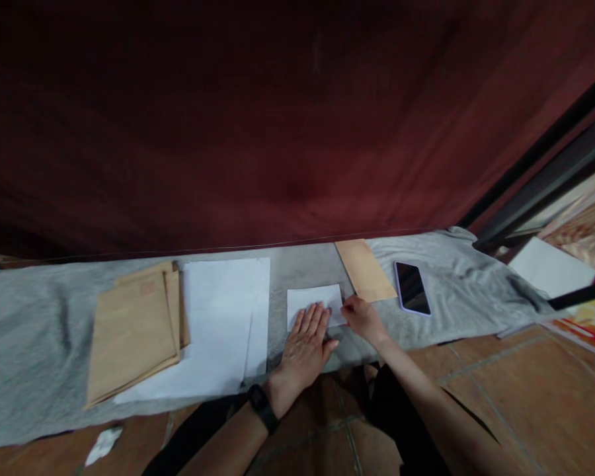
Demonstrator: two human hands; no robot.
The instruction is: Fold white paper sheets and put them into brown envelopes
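A small white sheet of paper [315, 297], apparently folded, lies on the grey cloth in front of me. My left hand [305, 340], wearing a black wristband, rests flat on its lower half with the fingers stretched out. At the paper's right edge, my right hand [361, 317] is closed, its fingertips against that edge; the exact grip is partly hidden. Just beyond the right hand lies a single tan envelope [367, 270]. To the left are larger white sheets [223, 317], partly covered by a stack of brown envelopes [133, 330].
A phone with a pale purple case [412, 288] lies right of the tan envelope. Dark red fabric [297, 132] rises behind the grey cloth [30, 330]. A crumpled white scrap [103, 444] is on the tiled floor [490, 396]. A dark metal frame [550, 165] stands at right.
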